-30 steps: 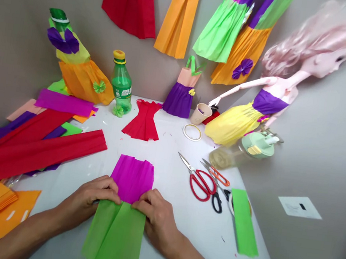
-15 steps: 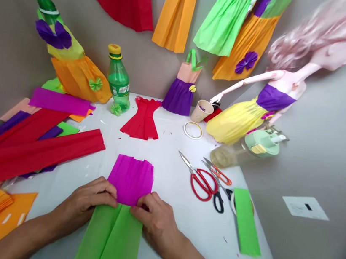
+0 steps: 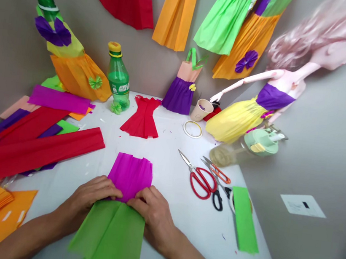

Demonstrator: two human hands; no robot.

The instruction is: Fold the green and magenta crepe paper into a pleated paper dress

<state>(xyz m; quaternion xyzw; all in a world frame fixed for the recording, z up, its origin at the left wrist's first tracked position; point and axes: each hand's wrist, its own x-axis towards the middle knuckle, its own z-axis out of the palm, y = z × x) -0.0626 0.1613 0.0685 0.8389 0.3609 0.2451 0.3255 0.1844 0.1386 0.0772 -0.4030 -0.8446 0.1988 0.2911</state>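
My left hand (image 3: 95,198) and right hand (image 3: 151,213) pinch together green crepe paper (image 3: 109,236) and magenta crepe paper (image 3: 130,175) on the desk (image 3: 197,239); red scissors (image 3: 202,183) lie beyond my right hand.

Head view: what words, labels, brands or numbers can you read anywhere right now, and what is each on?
Green plastic bottle: label lettering too small and blurred to read.
White card on the grey surface: only a small dark mark, nothing readable.
No other text is readable.
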